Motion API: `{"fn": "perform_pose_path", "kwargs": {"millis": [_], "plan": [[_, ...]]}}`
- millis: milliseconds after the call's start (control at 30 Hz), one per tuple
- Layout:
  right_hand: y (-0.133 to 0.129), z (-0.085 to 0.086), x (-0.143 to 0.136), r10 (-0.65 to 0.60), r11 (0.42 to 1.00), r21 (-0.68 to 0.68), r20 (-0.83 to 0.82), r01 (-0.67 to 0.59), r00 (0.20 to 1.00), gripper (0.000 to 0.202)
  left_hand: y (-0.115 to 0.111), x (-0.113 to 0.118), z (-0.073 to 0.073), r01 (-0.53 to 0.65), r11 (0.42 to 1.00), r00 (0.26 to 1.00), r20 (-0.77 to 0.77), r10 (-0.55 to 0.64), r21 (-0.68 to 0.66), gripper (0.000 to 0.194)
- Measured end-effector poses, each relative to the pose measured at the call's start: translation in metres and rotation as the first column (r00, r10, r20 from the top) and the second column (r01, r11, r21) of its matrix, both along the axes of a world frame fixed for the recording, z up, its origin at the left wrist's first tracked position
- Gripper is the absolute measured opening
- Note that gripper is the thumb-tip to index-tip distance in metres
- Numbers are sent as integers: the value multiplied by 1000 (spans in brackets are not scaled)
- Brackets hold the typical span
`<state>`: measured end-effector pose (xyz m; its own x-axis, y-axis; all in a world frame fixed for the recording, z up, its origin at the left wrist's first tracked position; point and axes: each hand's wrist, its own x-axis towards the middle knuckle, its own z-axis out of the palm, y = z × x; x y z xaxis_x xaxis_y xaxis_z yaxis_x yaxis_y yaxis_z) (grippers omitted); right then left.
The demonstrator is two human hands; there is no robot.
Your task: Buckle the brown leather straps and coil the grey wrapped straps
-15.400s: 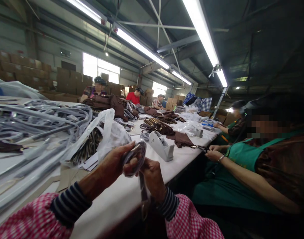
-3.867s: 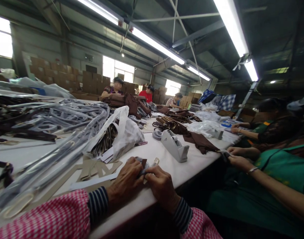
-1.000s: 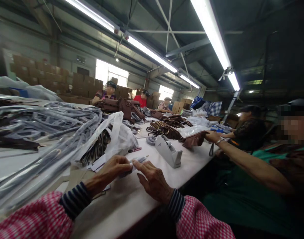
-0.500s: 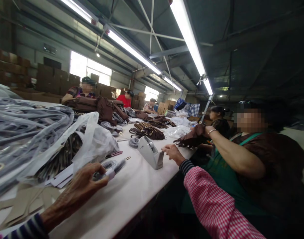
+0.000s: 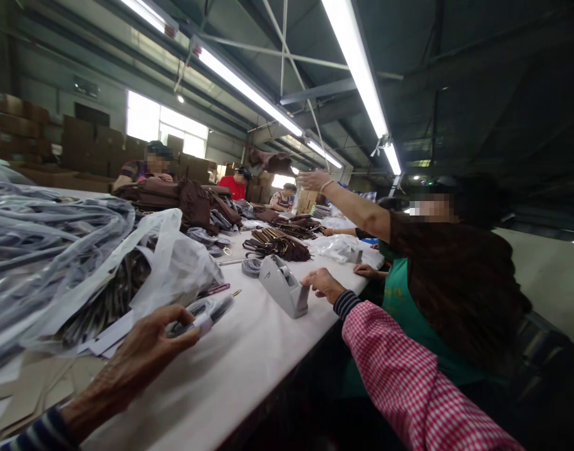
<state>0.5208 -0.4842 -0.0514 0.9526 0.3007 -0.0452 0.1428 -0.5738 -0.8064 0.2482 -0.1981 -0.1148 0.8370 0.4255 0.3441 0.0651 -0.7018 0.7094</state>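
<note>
My left hand (image 5: 150, 341) is closed around a coiled grey strap (image 5: 216, 307) in clear plastic with a pale band and a small metal clasp. It holds this bundle just above the white table. My right hand (image 5: 324, 285) is at the front end of a grey tape dispenser (image 5: 281, 288), thumb and forefinger pinched together at its cutting edge. Whatever lies between those fingertips is too small to make out. Behind the dispenser lies another coiled grey strap (image 5: 252, 268).
A plastic bag of straps (image 5: 174, 269) and plastic-wrapped straps (image 5: 52, 232) cover the left. Flat card pieces (image 5: 37, 388) lie near my left wrist. Brown bundles (image 5: 280, 244) lie farther back. To my right, a co-worker in a green apron (image 5: 404, 294) stretches an arm across the table.
The co-worker's arm has swung up and across the table, and a brown item is now in the air beyond that hand. My hands stay nearly where they were.
</note>
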Motion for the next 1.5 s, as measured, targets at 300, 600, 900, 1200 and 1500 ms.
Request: {"fn": "perform_pose_path", "kwargs": {"millis": [300, 600, 900, 1200, 1500], "plan": [[2, -6, -4, -28, 967, 252, -46, 38, 999, 17, 0, 1, 8, -26, 1000, 1000, -14, 26, 1, 34], [-23, -45, -24, -43, 888, 446, -154, 109, 987, 18, 4, -1, 14, 12, 941, 999, -39, -26, -339, 44], [-22, -59, -36, -91, 935, 344, -6, 88, 996, 30, -18, -12, 40, 92, 829, 995, 92, -49, -551, 37], [54, -49, -159, 420, 757, 576, -69, -308, 905, 34, -28, -8, 27, 90, 821, 993, 112, -32, -564, 27], [107, -39, -202, 505, 604, 769, -163, -212, 848, 42, -37, -15, 33, 58, 937, 991, 136, -12, -343, 31]]}}
